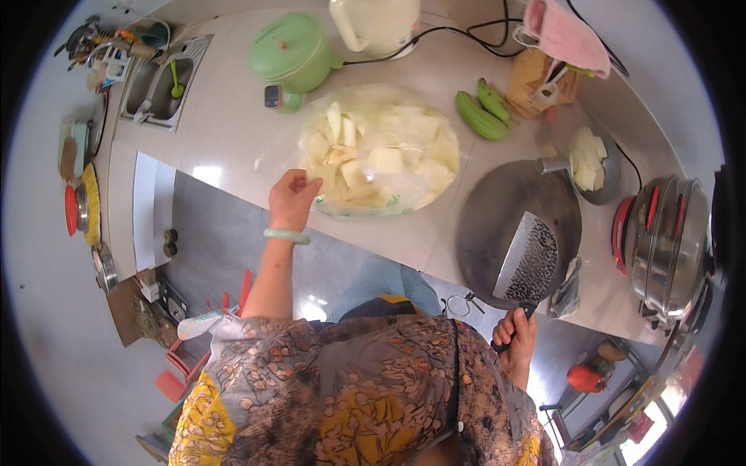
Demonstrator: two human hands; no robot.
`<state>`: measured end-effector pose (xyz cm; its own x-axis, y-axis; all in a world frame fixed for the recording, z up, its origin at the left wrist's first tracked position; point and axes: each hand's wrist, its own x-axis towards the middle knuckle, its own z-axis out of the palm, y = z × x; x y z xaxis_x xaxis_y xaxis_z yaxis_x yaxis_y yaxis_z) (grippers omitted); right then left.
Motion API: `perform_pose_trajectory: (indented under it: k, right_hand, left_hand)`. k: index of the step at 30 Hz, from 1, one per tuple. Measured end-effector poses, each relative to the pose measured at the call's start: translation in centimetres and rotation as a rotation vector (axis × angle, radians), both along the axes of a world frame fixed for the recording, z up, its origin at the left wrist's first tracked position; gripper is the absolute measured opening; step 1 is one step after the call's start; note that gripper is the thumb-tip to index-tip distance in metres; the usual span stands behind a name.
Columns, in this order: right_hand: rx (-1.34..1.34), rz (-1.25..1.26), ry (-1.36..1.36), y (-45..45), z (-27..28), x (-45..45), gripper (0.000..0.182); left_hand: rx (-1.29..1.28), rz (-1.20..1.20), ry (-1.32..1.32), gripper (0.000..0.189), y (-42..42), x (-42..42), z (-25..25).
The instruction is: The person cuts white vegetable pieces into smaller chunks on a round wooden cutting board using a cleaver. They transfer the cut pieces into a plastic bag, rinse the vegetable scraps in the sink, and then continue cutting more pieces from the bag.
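My left hand [295, 195], with a pale green bangle at the wrist, pinches a pale cut piece [322, 176] at the near left edge of a clear plastic bag [408, 207]. Many pale cut chunks [386, 160], perhaps melon or gourd, fill the bag. My right hand [517, 338] grips the black handle of a cleaver [529, 259], its broad dimpled blade lying above a round dark chopping board [489, 215]. Beyond the board, more pale slices [587, 160] sit in a grey metal bowl or pan [609, 183].
Behind the bag stand a green electric cooker [291, 52] and a cream kettle [379, 23] with a black cord [431, 34]. Green bananas [481, 113] lie near a brown bag [527, 81]. A stacked steel steamer [664, 244] occupies the right; a double sink [166, 87] is far left.
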<state>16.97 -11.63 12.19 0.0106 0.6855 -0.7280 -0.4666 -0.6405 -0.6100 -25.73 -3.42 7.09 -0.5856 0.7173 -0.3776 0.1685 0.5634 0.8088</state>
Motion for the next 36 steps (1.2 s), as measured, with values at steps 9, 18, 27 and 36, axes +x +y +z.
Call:
perform_pose_trajectory:
  k: [9,18,27,36]
  right_hand:
    - [-0.106,-0.055,-0.049,-1.2,0.3,1.5,0.017]
    - [-0.082,-0.159,-0.073,-4.5,-1.1,3.3,0.016]
    - [-0.087,-0.028,-0.292,-5.0,-1.9,5.1,0.016]
    - [-0.081,0.128,-0.442,-2.0,-2.8,6.0,0.019]
  left_hand:
    - [0.175,-0.321,-0.563,0.015,0.7,14.7,3.5]
    - [0.23,-0.353,-0.552,0.014,2.0,21.8,-5.1]
    - [0.428,-0.926,0.252,0.037,4.8,26.4,-4.1]
    - [0.045,-1.165,0.346,0.041,10.3,30.7,-4.9]
